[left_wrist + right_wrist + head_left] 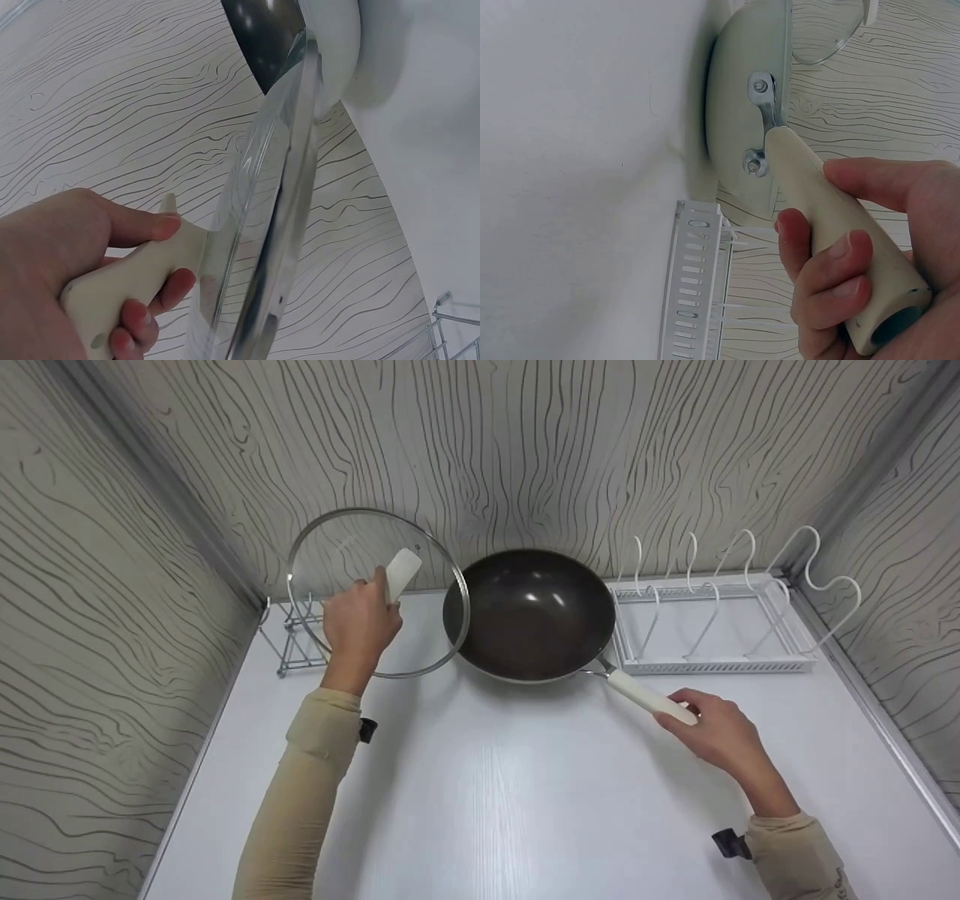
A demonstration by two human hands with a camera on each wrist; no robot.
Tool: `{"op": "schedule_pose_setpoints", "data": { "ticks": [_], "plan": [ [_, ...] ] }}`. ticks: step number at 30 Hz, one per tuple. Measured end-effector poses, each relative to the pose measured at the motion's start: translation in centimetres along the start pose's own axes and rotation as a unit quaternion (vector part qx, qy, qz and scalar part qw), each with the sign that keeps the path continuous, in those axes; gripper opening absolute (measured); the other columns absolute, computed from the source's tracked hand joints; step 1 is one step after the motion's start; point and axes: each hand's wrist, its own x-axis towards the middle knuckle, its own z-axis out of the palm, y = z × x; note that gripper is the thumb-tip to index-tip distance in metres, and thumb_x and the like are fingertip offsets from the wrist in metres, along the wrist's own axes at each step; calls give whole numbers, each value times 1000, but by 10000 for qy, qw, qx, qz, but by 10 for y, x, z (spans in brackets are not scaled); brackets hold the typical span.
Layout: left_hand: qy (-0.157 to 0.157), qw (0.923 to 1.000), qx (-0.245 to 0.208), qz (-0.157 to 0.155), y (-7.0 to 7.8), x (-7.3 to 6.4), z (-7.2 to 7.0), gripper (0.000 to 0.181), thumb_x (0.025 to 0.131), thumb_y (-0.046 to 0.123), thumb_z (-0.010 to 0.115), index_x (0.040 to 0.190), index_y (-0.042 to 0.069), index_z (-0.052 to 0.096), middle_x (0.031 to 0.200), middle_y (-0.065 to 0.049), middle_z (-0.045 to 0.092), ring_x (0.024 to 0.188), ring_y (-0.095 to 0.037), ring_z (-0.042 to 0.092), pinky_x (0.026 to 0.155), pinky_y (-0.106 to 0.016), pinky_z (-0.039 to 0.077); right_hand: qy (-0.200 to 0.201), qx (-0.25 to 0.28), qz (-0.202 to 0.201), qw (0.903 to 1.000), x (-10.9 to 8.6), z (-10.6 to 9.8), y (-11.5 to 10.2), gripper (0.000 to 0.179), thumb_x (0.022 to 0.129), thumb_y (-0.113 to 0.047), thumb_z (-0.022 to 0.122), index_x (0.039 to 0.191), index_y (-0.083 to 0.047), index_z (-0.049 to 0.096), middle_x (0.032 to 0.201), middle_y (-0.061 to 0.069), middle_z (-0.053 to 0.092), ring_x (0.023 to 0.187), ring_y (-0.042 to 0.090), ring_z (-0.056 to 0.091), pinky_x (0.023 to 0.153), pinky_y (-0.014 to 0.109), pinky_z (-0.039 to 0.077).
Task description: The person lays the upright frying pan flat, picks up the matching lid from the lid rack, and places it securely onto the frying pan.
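My left hand (361, 619) grips the cream handle (135, 277) of a round glass lid (352, 555) with a metal rim. The lid is raised over the table's left part, and its right edge overlaps the pan in the head view. My right hand (716, 731) holds the cream handle (832, 217) of a deep frying pan (532, 615), fingers wrapped beneath and thumb along the top. Dark inside and pale outside, the pan sits upright at the back middle of the table. Two metal rivets fix the handle bracket (766, 112) to its wall.
A white rack (720, 666) with several wavy upright dividers stands right of the pan. Behind the lid, at the back left, is a small grey wire rack (300, 664). Wood-patterned panels (510, 450) enclose the white table (495, 795) at back and sides.
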Motion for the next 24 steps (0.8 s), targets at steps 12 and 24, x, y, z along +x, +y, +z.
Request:
{"op": "schedule_pose_setpoints", "data": {
  "ticks": [12,24],
  "plan": [
    [-99,10000,3,-14,3,5,3,47,90,24,75,132,2,66,91,-21,76,64,-33,71,55,-48,58,10,-1,24,10000,-1,-1,0,51,97,-44,70,129,-4,66,90,10,69,65,18,56,54,32,42],
    [-250,9996,-31,-134,3,7,8,36,90,24,75,117,0,69,85,-18,75,63,-31,70,54,-45,57,-36,45,77,10000,0,1,0,51,97,-43,70,129,-4,65,92,11,69,68,18,57,55,32,42]
  ]
}}
